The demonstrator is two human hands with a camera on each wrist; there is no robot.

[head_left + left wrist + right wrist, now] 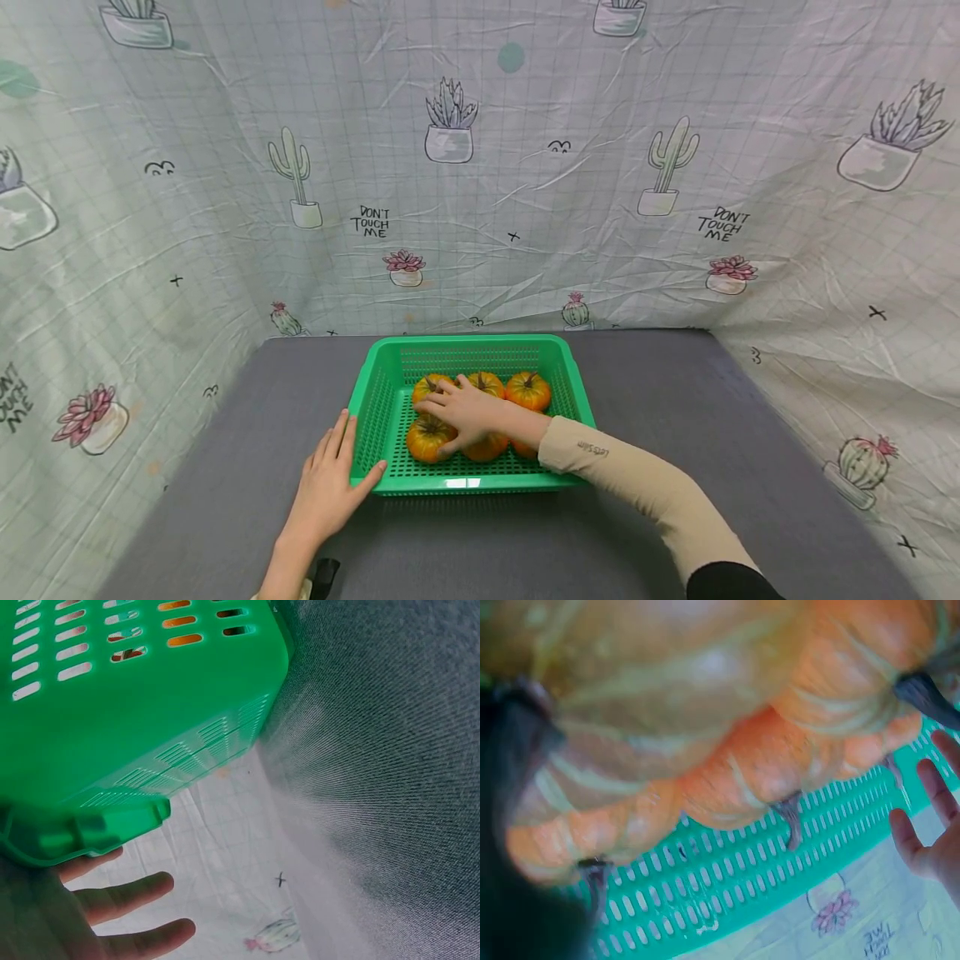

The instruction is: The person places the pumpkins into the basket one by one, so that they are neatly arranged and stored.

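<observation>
A green plastic basket (420, 482) stands on the grey table, with several small orange pumpkins inside. My right hand (480, 414) reaches over them, fingers spread, above the front-left pumpkin (426, 440) and the back-left pumpkin (427, 387). Its forearm crosses the basket's right side and partly hides the pumpkins beneath. In the right wrist view, pumpkins (742, 776) with dark stems fill the foreground, and the fingers (937, 791) are apart from them. At the basket's front left corner, my left hand (326, 483) rests with straight fingers along the outside and the thumb over the rim.
The grey tabletop (660, 392) extends on both sides of the basket. A pale curtain (510, 192) printed with potted cacti encloses the back and sides. The back-right pumpkin (528, 389) lies near the basket's far wall.
</observation>
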